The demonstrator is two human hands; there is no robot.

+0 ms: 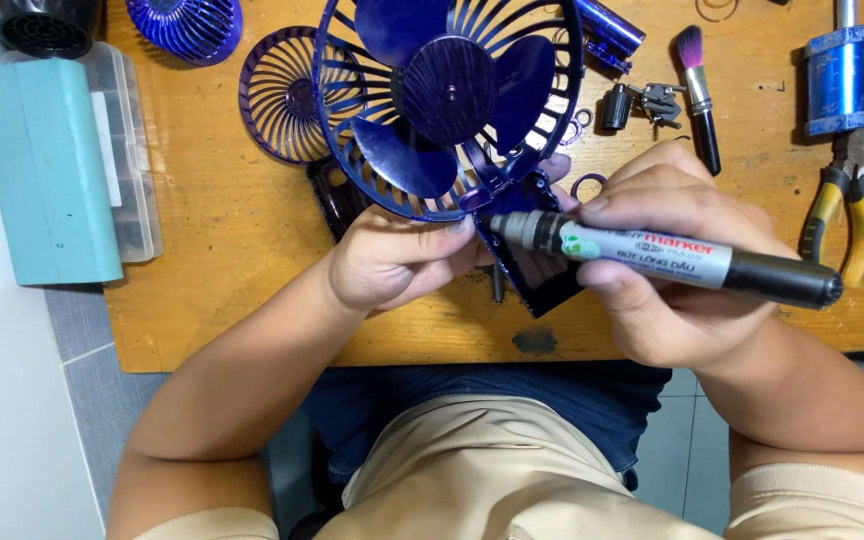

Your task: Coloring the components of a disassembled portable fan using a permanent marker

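Note:
My left hand (392, 262) grips the lower rim of a dark blue fan head (447, 100), whose blades and open rear grille face up at me. In my right hand (667, 265) lies a thick grey marker (672, 255) with a black end, held sideways. Its tip touches the fan's dark base piece (542, 275) just below the grille. Both hands hover above the near edge of the wooden table (222, 250).
A loose blue front grille (277, 95) lies behind the fan. At left sit a teal box (57, 170) and a clear plastic case (132, 150). To the right are a small brush (697, 90), a blue cylinder (837, 75) and yellow-handled pliers (852, 200).

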